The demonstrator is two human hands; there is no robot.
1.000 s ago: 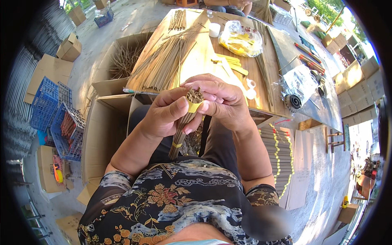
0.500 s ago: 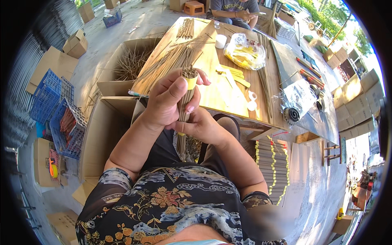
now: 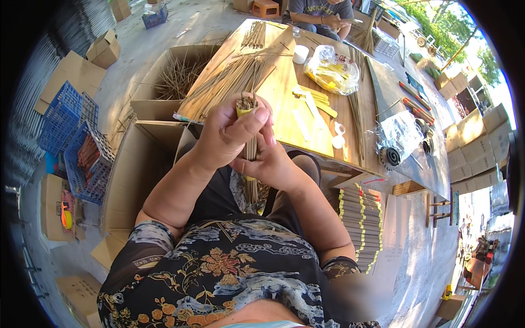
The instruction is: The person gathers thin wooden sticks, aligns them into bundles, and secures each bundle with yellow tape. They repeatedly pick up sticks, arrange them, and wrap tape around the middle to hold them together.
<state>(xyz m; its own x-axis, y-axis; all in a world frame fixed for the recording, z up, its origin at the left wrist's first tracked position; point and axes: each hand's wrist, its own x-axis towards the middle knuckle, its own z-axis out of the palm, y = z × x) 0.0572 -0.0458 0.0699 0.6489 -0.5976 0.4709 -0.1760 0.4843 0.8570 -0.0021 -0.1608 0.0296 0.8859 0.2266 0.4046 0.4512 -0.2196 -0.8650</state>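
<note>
I hold a bundle of thin brown sticks (image 3: 251,192) upright in front of me, its top end pointing away over the table's near edge. My left hand (image 3: 221,134) is closed round the upper part, thumb and fingers at a yellow band (image 3: 244,111) just below the stick ends. Lower down, my right hand (image 3: 266,165) is wrapped round the same bundle. Another yellow patch shows below the right hand. Loose sticks (image 3: 238,76) lie spread on the wooden table (image 3: 276,101) beyond my hands.
Yellow strips (image 3: 320,104) and a clear bag of yellow pieces (image 3: 331,74) lie on the table, near a white cup (image 3: 300,54). A cardboard box of sticks (image 3: 145,109) stands left. Banded bundles (image 3: 360,224) lie low on the right. Another person (image 3: 322,13) sits across.
My left thumb and fingers have moved over the yellow band and cover more of it. The bundle's top has shifted slightly left.
</note>
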